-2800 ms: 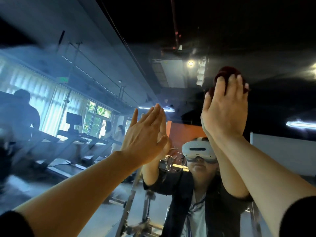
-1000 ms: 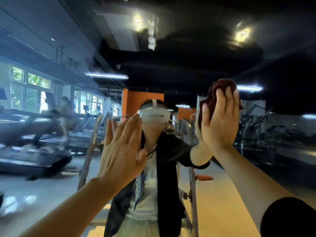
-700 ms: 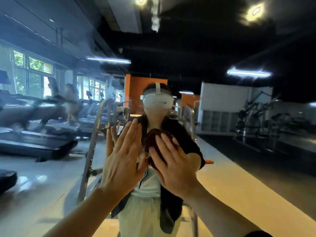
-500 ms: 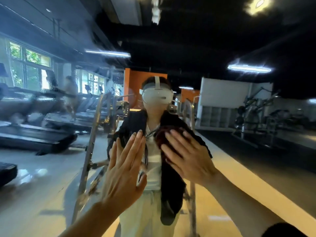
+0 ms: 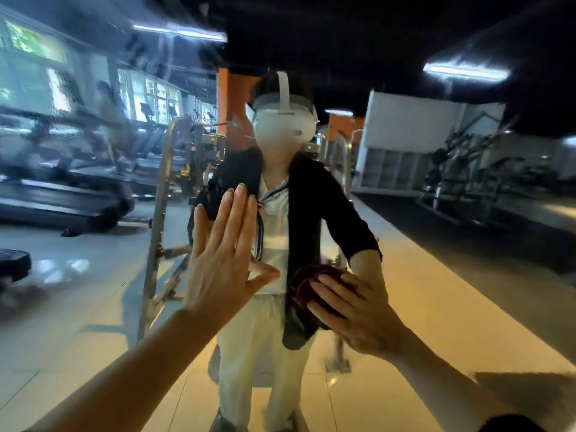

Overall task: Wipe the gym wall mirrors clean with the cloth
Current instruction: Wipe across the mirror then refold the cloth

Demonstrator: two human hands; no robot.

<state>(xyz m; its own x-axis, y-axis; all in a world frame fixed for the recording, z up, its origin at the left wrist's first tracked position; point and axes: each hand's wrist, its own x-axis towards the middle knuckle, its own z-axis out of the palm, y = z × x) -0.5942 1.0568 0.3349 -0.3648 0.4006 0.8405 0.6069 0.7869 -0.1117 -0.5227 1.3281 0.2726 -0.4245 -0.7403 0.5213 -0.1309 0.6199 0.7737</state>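
The wall mirror (image 5: 436,275) fills the whole view and reflects the gym and a person in a white headset. My left hand (image 5: 223,260) is flat against the glass at centre, fingers straight and pointing up, with nothing in it. My right hand (image 5: 358,313) is lower and to the right, palm pressing a bunched dark red cloth (image 5: 307,283) onto the mirror. Only the cloth's upper left edge shows past my fingers.
In the reflection, treadmills (image 5: 62,201) line the left side under bright windows. A metal ladder frame (image 5: 159,232) stands behind the reflected person. Weight machines (image 5: 461,182) sit at the right, beside a pale tiled floor strip.
My right hand has carried the cloth down the glass, from head height on the right to waist height near the centre. My left hand stayed flat on the mirror. The view tilted downward.
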